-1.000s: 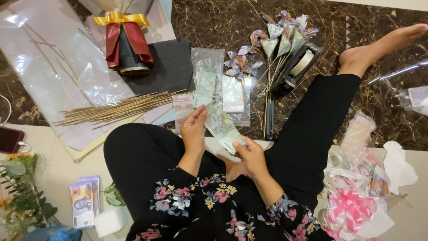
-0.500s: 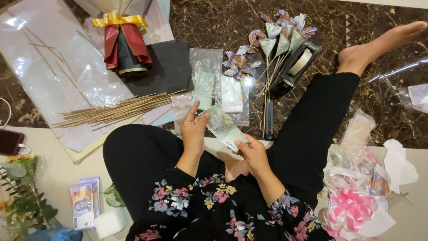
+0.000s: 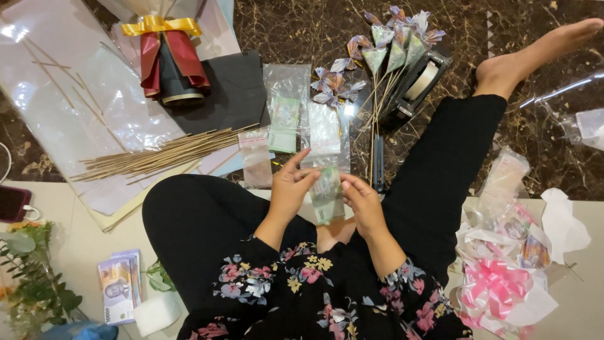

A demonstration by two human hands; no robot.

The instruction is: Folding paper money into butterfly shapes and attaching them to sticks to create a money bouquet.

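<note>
Home floor craft spot: dark brown marble floor (image 3: 296, 31), thin wooden skewers (image 3: 157, 154) at 10 o'clock, pink ribbon bow (image 3: 497, 283) at 4.

- We see a dark brown marble floor (image 3: 302, 31) veined in gold across the upper part of the view.
- Nearer to us it meets a pale cream floor strip (image 3: 69, 252) along a straight edge.
- Bright light glares off a large clear cellophane sheet (image 3: 56, 82) spread over the dark stone at upper left.
- A flat black paper sheet (image 3: 236, 91) lies beside it.
- A leafy green plant sprig (image 3: 31, 277) sits at the lower left corner.
- We make out no walls, windows or furniture.
</note>
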